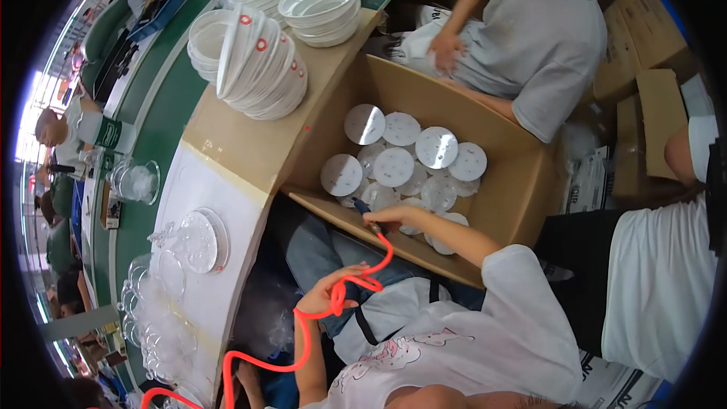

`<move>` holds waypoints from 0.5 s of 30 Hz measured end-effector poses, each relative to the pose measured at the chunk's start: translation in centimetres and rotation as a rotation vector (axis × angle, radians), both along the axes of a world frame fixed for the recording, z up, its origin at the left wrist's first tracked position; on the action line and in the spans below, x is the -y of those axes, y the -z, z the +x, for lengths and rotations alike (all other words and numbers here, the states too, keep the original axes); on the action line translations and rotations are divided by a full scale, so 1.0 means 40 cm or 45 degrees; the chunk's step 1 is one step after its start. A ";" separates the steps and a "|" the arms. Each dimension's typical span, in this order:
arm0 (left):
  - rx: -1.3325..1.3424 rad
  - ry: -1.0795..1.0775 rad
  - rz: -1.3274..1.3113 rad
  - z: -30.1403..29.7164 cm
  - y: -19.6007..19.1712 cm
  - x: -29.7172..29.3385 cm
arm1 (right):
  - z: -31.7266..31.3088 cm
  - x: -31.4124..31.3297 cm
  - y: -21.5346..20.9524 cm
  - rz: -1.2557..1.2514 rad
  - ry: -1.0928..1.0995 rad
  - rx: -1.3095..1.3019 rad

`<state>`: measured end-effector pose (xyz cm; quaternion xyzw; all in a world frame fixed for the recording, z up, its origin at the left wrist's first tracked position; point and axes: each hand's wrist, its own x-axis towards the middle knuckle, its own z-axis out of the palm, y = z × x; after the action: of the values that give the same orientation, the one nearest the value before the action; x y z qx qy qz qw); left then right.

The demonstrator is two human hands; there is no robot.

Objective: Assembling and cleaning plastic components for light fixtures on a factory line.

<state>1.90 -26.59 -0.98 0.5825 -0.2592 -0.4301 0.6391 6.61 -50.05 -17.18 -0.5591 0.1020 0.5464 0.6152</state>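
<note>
My right hand (pixel 390 217) is closed round a blue-tipped air blow gun (pixel 360 204) at the near edge of a large cardboard box (pixel 500 204). A red coiled air hose (pixel 261 366) runs from the gun, loops by my left hand and leaves at the lower left. My left hand (pixel 322 294) hovers over my lap with fingers apart, the hose crossing in front of it; I see no firm grip. Inside the box lie several round clear plastic pieces with whitish disc faces (pixel 394 167), below the gun's tip. What the tip touches, if anything, cannot be made out.
Stacked white round plastic trays (pixel 261 68) stand on the bench at the upper left. Clear plastic parts (pixel 198 241) lie on its white surface (pixel 235 216). A person in grey (pixel 545 38) sits beyond the box; another in white (pixel 659 280) is at the right, near cartons (pixel 640 23).
</note>
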 end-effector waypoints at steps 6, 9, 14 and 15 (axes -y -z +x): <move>0.162 0.582 0.394 0.149 -0.063 0.095 | -0.203 0.051 -0.078 0.203 0.931 0.021; 0.352 0.368 0.438 0.240 -0.008 0.129 | -0.248 0.043 -0.180 0.245 1.251 -0.056; 1.099 0.048 0.838 0.384 0.270 0.337 | -0.304 -0.001 -0.248 0.093 1.443 0.202; 1.089 0.083 0.925 0.381 0.307 0.417 | -0.309 0.001 -0.254 0.037 1.496 0.277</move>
<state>17.12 -43.28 -13.27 0.8793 -0.3485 -0.2369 0.2218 -5.74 -50.10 -7.03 -0.4533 0.3231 0.0556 0.8289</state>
